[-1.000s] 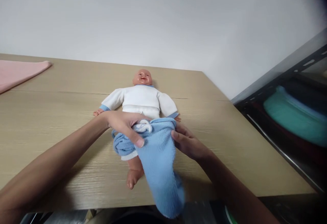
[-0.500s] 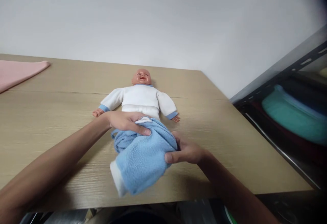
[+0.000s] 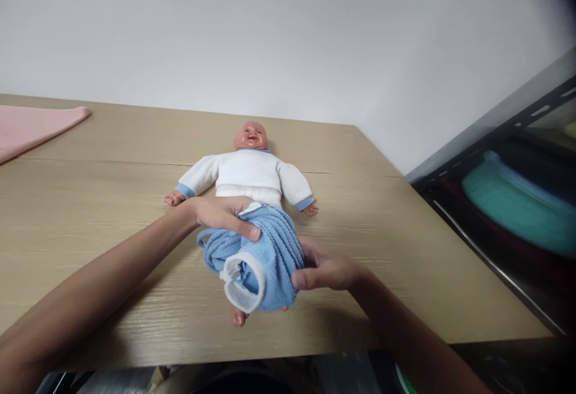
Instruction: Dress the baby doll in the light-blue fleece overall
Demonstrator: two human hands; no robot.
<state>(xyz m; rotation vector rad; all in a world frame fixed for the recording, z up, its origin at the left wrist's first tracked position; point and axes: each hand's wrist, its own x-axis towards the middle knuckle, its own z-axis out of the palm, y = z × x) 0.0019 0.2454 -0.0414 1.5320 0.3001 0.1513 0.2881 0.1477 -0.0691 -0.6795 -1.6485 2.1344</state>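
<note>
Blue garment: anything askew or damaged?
The blue garment is askew: bunched over the lower half of the doll, its white cuff open toward the camera with no foot through it. No tear shows; left hand and right hand hide part.

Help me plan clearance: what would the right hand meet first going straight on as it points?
The right hand would likely meet the bunched blue garment it holds; depth beyond is unclear.

The doll lies on the table, head toward the wall behind, feet toward the near edge. Over its legs, between the fingers of the left hand and right hand, sits 1 garment. 1 cloth lies far left; 1 rack stands right.
</note>
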